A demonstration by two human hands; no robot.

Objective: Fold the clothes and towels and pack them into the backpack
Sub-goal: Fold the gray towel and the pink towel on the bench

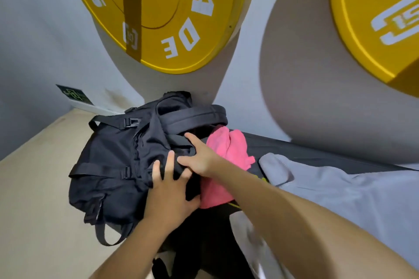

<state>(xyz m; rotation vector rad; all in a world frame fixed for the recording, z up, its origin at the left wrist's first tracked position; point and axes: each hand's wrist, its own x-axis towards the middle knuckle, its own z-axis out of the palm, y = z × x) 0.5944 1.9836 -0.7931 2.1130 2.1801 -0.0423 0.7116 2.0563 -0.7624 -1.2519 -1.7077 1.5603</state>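
Observation:
A black backpack (115, 161) with straps and buckles lies on its side at the left end of a dark bench. My left hand (169, 190) presses on the bag's right edge, its fingers gripping the black fabric there. Just above it, my right hand (199, 156) also holds the fabric at the bag's opening, index finger stretched toward a strap. A pink towel (226, 158) lies bunched against the opening, right of both hands. A grey garment (340, 192) is spread out on the bench further right.
Two big yellow weight plates (181, 18) hang on the white and grey wall right behind the bench. A light wooden floor (34, 188) lies to the left. The dark bench (317, 154) runs off to the right under the grey garment.

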